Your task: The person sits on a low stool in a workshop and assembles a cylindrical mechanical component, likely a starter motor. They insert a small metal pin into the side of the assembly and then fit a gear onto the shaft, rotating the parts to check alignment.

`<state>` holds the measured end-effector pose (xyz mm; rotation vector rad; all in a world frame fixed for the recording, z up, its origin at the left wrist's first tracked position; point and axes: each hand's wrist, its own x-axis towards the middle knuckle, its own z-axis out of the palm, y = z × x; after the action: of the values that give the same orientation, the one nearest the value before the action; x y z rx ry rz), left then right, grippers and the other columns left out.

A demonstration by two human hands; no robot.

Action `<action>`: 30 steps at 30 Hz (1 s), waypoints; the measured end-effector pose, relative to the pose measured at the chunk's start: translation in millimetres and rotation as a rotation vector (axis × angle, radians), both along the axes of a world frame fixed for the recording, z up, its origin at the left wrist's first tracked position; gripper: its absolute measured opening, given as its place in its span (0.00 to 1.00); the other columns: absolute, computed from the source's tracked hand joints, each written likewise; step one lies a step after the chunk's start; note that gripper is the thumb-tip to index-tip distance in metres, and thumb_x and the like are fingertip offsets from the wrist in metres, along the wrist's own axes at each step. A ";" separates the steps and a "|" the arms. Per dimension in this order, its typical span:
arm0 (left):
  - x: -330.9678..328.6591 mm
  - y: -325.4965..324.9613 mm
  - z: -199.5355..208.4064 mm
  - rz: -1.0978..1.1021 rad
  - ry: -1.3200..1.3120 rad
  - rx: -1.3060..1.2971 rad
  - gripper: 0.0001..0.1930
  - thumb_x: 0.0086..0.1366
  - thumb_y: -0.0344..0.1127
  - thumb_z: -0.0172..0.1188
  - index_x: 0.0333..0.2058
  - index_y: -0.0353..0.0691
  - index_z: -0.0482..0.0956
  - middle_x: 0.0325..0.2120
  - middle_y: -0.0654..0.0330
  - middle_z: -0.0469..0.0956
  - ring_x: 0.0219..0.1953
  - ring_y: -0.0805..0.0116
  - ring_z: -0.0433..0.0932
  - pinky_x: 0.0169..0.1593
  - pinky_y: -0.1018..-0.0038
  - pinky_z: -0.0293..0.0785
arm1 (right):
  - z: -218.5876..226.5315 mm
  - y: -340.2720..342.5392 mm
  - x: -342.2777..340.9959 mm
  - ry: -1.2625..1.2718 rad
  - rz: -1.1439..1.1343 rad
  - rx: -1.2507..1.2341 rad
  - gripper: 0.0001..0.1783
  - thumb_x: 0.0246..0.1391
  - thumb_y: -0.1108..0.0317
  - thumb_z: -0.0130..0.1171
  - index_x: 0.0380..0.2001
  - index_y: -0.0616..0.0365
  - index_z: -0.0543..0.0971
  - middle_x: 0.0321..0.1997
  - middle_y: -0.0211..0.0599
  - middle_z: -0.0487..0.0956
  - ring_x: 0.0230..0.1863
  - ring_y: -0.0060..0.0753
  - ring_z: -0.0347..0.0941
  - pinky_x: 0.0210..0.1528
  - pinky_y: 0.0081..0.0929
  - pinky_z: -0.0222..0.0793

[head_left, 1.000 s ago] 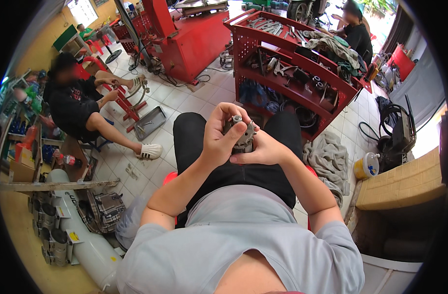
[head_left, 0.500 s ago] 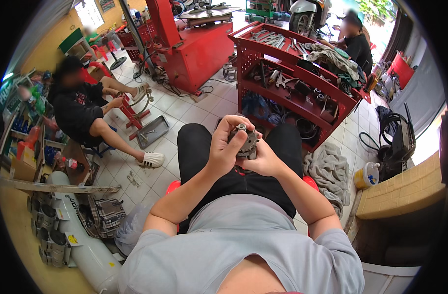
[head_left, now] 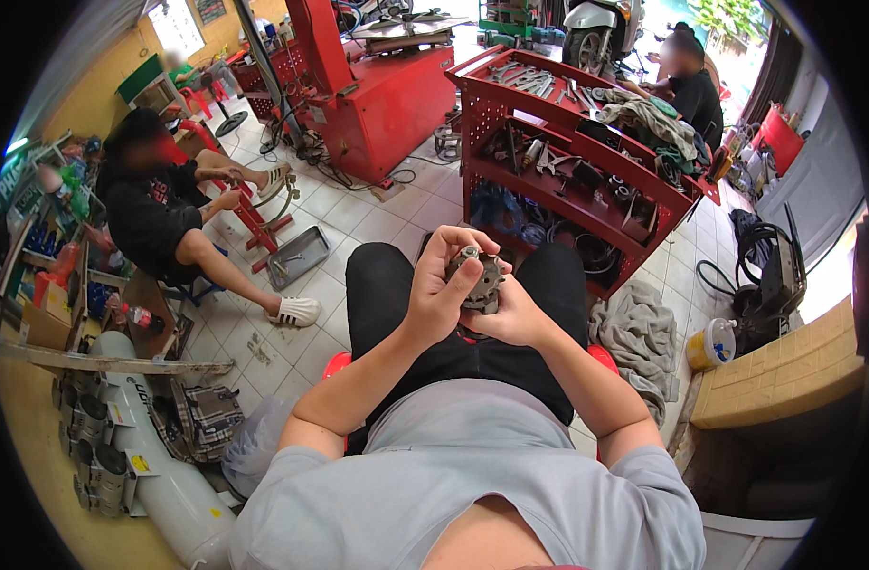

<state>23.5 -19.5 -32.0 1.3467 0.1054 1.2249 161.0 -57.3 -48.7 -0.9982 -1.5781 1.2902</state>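
Observation:
Above my lap I hold a round, dark grey metal machine part [head_left: 485, 288] with holes in its face and a short stud sticking up near its upper left. My left hand [head_left: 438, 293] is closed round its left side, with the thumb against the stud and fingers bent over the far edge. From the right and below, my right hand [head_left: 515, 315] grips it; most of that hand's fingers are hidden behind the part. Its exact kind cannot be made out.
A red tool cart [head_left: 577, 133] with wrenches, rags and parts stands ahead right. Grey cloth [head_left: 634, 332] lies on the floor beside my right knee. At left, a seated person [head_left: 159, 209] works near a metal tray [head_left: 299, 256]. Another person [head_left: 696, 95] sits beyond the cart.
Both my hands keep hold of the metal part, which has shifted and turned very slightly. The seated person at left has moved their hands a little.

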 end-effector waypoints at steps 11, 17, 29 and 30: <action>-1.9 2.2 -2.2 -0.044 -0.016 0.019 0.17 0.70 0.43 0.46 0.45 0.32 0.67 0.41 0.55 0.70 0.42 0.66 0.77 0.48 0.72 0.72 | -3.2 0.5 -5.3 0.049 -0.038 0.131 0.13 0.42 0.69 0.61 0.31 0.61 0.72 0.21 0.28 0.73 0.19 0.17 0.68 0.20 0.18 0.64; -3.7 -2.1 7.1 -0.076 -0.023 -0.020 0.17 0.70 0.43 0.46 0.45 0.32 0.67 0.41 0.54 0.70 0.41 0.67 0.77 0.48 0.72 0.72 | -1.6 0.5 -4.3 0.013 -0.045 0.124 0.13 0.42 0.69 0.62 0.31 0.62 0.73 0.24 0.29 0.74 0.24 0.18 0.70 0.26 0.19 0.67; -2.7 -0.3 6.2 -0.040 0.021 0.001 0.16 0.70 0.42 0.45 0.42 0.31 0.70 0.41 0.54 0.70 0.41 0.66 0.77 0.47 0.72 0.73 | 2.1 -0.7 -7.2 0.058 -0.027 0.149 0.12 0.41 0.70 0.61 0.31 0.61 0.72 0.22 0.29 0.74 0.20 0.17 0.69 0.21 0.18 0.64; -4.5 1.3 8.8 -0.074 0.012 0.001 0.16 0.69 0.41 0.47 0.44 0.31 0.69 0.41 0.54 0.70 0.41 0.66 0.77 0.47 0.72 0.73 | 2.6 -0.8 -6.9 0.057 -0.027 0.147 0.12 0.41 0.70 0.61 0.31 0.61 0.72 0.22 0.28 0.74 0.20 0.17 0.69 0.21 0.18 0.64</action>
<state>18.9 -18.2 -23.2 1.3476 0.0637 1.1550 154.1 -58.1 -46.2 -0.8810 -1.5865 1.1563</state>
